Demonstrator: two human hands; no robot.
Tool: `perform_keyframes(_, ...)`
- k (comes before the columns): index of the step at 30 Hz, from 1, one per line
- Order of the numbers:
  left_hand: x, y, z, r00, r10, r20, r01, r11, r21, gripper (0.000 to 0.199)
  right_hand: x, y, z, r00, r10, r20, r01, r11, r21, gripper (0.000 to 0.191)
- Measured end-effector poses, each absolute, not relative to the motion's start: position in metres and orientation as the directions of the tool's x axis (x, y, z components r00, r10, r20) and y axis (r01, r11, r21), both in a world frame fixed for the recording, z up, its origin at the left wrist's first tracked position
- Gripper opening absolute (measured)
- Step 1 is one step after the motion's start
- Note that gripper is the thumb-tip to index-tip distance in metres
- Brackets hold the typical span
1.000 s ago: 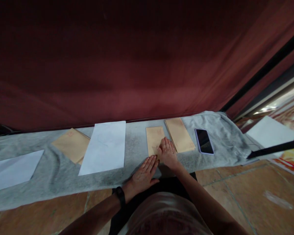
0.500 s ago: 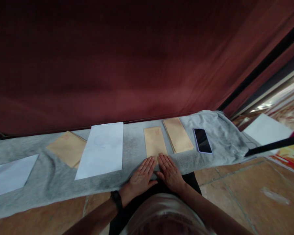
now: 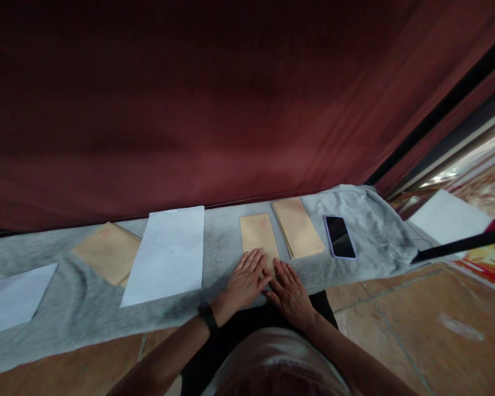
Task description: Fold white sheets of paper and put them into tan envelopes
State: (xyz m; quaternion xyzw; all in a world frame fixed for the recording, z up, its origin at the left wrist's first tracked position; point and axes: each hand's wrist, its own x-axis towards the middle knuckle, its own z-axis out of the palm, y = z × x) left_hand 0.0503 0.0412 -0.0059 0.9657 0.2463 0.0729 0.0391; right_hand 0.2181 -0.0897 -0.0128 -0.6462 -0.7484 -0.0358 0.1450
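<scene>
A brown envelope (image 3: pixel 256 230) with a small red mark lies flat on the grey cloth, straight in front of me. My left hand (image 3: pixel 246 279) rests flat over its lower part, fingers stretched out. At the envelope's lower right corner lies my right hand (image 3: pixel 289 291), also flat with fingers extended. The thumbs almost meet, and the bottom edge of the envelope is hidden under the hands. Just to the right sits a stack of brown envelopes (image 3: pixel 299 228). A large white sheet of paper (image 3: pixel 169 253) with faint lines lies to the left.
More brown envelopes (image 3: pixel 109 252) are partly covered by the white sheet. A second white sheet (image 3: pixel 14 300) lies far left. A phone (image 3: pixel 340 236) in a purple case is at right. The grey cloth (image 3: pixel 223 236) covers a narrow surface against a dark red curtain (image 3: pixel 214 137).
My left hand has slid up and slightly right, further onto the envelope. The right hand has shifted slightly right. The view has turned a little.
</scene>
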Motion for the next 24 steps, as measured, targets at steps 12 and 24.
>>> perform_keyframes(12,0.134,0.101,-0.013,0.789,0.606,0.101,0.587,-0.792,0.171,0.065,0.215,-0.091,-0.019,-0.066,0.955,0.289,0.987,0.105,-0.123,0.066)
perform_keyframes(24,0.109,0.081,-0.012,0.853,0.511,0.107,0.492,-0.855,0.163,0.060,0.210,-0.090,-0.028,-0.044,0.948,0.315,0.992,0.078,-0.095,0.069)
